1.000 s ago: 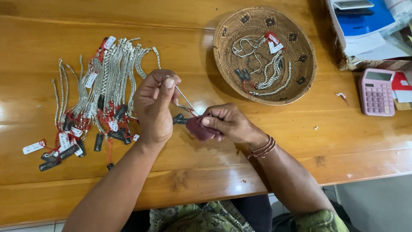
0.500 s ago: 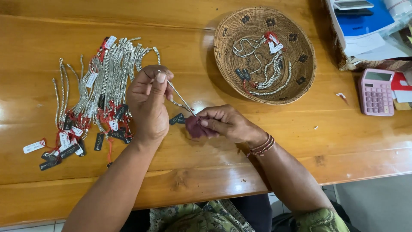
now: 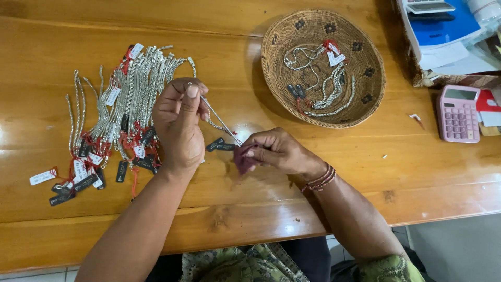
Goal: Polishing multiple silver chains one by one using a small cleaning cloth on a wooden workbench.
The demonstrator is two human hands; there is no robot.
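My left hand point(image 3: 178, 125) pinches one end of a thin silver chain point(image 3: 222, 121) and holds it up, taut and slanting down to the right. My right hand point(image 3: 279, 152) grips a small dark red cloth point(image 3: 243, 160) wrapped around the chain's lower end. Two small black tags point(image 3: 220, 145) lie on the wooden table point(image 3: 250, 203) just under the chain. Left of my left hand lies a spread of several silver chains point(image 3: 117, 112) with red strings and white and black tags.
A round woven basket point(image 3: 371, 70) at the back right holds a few silver chains with tags. A pink calculator point(image 3: 457, 113) sits at the far right beside a box of papers point(image 3: 443, 42). The table's front edge runs close to my body.
My left hand has moved slightly up and left, stretching the chain longer. My right hand has slid the cloth a little down the chain.
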